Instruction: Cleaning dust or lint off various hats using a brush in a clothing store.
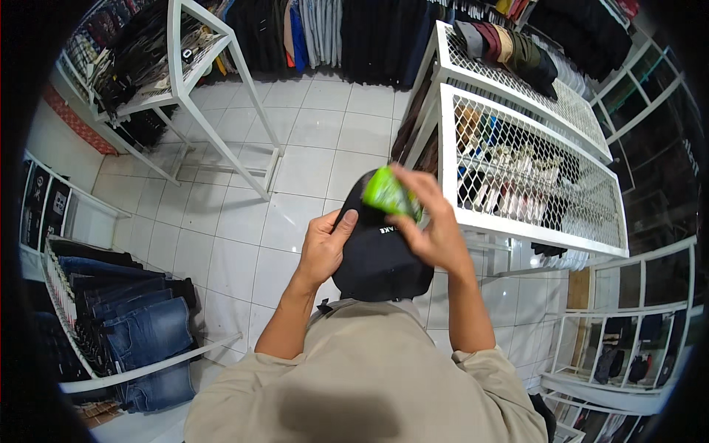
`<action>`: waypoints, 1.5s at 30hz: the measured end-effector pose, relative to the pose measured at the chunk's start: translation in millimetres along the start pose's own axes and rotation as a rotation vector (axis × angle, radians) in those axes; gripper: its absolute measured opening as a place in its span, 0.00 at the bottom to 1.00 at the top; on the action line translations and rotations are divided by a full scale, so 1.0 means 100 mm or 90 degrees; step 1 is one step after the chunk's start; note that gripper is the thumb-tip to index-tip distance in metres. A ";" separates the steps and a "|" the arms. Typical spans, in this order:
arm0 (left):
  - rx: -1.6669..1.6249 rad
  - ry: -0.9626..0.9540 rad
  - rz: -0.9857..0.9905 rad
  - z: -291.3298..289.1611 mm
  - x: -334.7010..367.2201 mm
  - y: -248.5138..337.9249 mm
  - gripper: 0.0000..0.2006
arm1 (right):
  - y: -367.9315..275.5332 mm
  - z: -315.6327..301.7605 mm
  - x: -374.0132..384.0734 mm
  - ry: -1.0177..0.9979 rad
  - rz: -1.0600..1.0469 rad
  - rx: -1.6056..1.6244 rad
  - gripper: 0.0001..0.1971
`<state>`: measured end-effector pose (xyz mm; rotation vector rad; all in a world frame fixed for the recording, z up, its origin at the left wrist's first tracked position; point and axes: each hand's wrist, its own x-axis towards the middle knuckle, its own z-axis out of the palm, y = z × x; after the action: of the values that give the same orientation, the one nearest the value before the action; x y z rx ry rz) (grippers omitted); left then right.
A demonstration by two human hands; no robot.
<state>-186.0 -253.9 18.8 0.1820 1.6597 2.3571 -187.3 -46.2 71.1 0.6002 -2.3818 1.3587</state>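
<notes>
A small black bag [380, 269] with rounded ends and a little white lettering lies against my front at waist height. A short dark strap end [323, 305] shows at its lower left. My left hand [325, 247] grips the bag's left edge, thumb on top and fingers behind it. Over the bag's upper right part, my right hand [436, 229] pinches a bright green packet [385, 193] between thumb and fingers. The packet is slightly blurred, and part of it is hidden behind the fingers. I cannot tell whether it touches the bag.
To the right stands a white mesh-topped table [535, 173] with folded goods below and caps [509, 48] behind. A white frame rack [221, 111] rises at the far left. Jeans [148, 328] hang at the near left. White floor tiles [303, 159] lie ahead.
</notes>
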 end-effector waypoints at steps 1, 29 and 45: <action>0.000 -0.013 -0.015 -0.06 -0.02 -0.01 0.20 | 0.06 -0.01 0.02 0.034 0.077 0.002 0.34; -0.020 0.011 -0.068 -0.29 -0.05 0.01 0.24 | 0.23 0.22 0.05 0.067 0.042 -0.059 0.34; -0.163 0.200 0.047 -0.45 -0.19 0.16 0.24 | 0.56 0.37 0.10 0.063 0.103 -0.036 0.33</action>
<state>-181.1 -305.3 19.0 -0.1871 1.4724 2.7398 -227.5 -55.0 16.9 0.3232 -2.4224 1.3463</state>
